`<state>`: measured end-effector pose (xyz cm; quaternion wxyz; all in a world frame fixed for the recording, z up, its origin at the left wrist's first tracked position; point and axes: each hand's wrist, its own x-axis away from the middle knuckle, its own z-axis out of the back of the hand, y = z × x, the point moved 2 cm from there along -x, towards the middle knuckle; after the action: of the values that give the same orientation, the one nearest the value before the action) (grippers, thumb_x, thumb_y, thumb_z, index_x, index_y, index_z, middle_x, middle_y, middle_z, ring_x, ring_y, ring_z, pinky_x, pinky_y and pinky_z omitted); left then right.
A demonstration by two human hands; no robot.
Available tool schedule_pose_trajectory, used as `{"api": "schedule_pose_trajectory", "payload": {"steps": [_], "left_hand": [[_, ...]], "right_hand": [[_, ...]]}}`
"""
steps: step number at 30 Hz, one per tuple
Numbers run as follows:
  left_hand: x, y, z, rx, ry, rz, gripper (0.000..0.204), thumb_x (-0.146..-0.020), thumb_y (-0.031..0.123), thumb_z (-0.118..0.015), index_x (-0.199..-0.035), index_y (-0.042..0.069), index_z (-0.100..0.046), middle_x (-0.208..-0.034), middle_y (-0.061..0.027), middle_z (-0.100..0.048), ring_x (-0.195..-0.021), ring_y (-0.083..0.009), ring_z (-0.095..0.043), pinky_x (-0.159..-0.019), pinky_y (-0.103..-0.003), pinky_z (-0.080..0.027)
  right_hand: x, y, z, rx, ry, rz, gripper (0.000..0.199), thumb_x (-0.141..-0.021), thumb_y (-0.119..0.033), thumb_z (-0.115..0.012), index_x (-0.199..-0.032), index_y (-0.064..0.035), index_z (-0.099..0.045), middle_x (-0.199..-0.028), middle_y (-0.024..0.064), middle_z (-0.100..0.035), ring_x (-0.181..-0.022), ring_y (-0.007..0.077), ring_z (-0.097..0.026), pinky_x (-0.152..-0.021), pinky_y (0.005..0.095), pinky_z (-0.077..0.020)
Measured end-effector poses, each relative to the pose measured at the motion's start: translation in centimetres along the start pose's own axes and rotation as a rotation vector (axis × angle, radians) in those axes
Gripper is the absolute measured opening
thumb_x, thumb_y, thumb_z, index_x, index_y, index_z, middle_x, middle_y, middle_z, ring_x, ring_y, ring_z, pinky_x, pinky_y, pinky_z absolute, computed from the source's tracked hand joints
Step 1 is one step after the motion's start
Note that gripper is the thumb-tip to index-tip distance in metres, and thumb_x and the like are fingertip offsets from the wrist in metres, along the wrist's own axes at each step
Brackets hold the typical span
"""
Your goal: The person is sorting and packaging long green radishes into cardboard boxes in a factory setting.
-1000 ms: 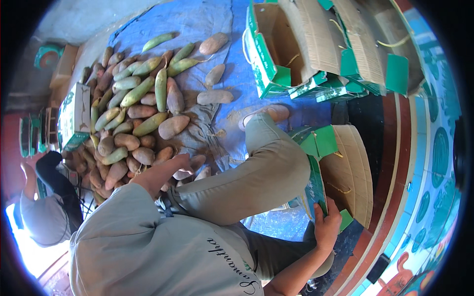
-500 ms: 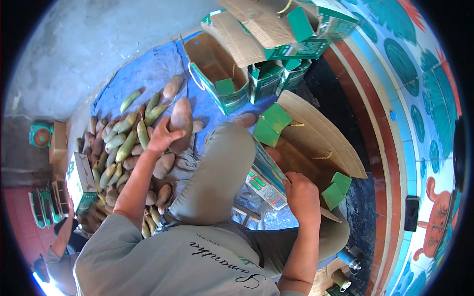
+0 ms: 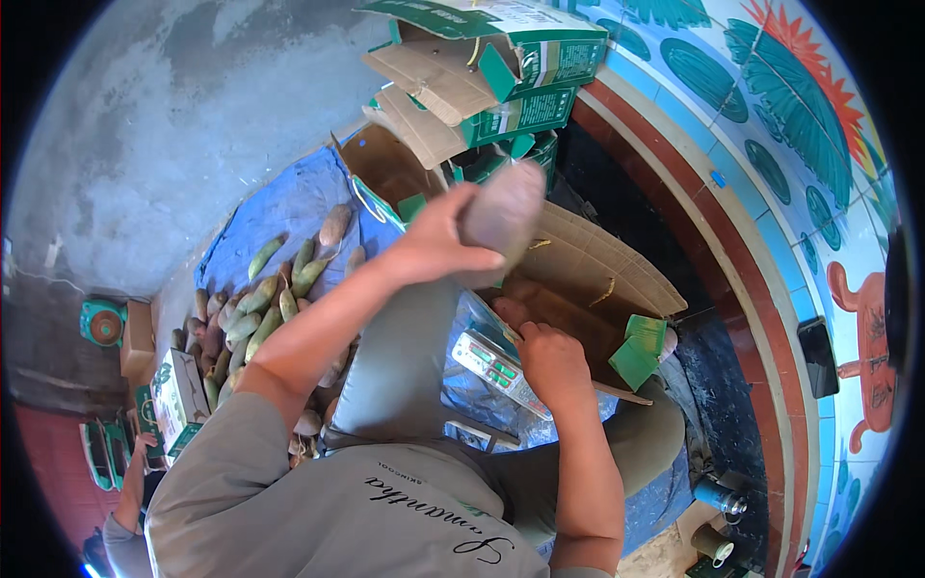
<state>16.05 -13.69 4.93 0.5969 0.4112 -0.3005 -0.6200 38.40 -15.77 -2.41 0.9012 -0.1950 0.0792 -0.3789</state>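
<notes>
Close to our knees, our right hand (image 3: 551,361) grips with closed fingers the near edge of the open cardboard box (image 3: 588,279), which sits on a small scale (image 3: 493,364). Above this box, our left hand (image 3: 438,241) holds a big brownish mango (image 3: 503,214), the fingers wrapped around its side. Further to the left, a pile of green and brown mangoes (image 3: 251,313) lies on the blue tarp (image 3: 279,207). Beyond the box, we see stacked green cartons (image 3: 491,77).

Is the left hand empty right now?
No, the left hand grips a brownish mango above the open carton.
</notes>
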Motion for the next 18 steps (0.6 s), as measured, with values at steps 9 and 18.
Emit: {"api": "schedule_pose_trajectory", "payload": {"steps": [9, 18], "left_hand": [[-2.7, -1.7, -10.5, -0.400, -0.548, 0.079, 0.070, -0.059, 0.038, -0.078, -0.114, 0.000, -0.057, -0.106, -0.0189, -0.062, -0.101, -0.0331, -0.059, -0.086, -0.038, -0.047], [-2.5, -3.7, -10.6, -0.242, -0.656, 0.004, 0.040, -0.079, 0.024, -0.068, -0.111, 0.003, -0.062, -0.107, -0.0149, -0.065, -0.100, -0.0291, -0.062, -0.084, -0.038, -0.049]], "right_hand": [[0.0, 0.1, 0.0, 0.057, -0.010, 0.039, 0.014, -0.086, -0.018, -0.059, -0.088, -0.0037, -0.060, -0.083, 0.0150, -0.066, -0.081, 0.0313, -0.066, -0.071, 0.0419, -0.0520], [-0.3, 0.2, 0.0, 0.054, -0.007, 0.029, 0.013, -0.087, -0.017, -0.058, -0.083, -0.0050, -0.058, -0.077, 0.0144, -0.065, -0.075, 0.0313, -0.066, -0.066, 0.0416, -0.0523]]}}
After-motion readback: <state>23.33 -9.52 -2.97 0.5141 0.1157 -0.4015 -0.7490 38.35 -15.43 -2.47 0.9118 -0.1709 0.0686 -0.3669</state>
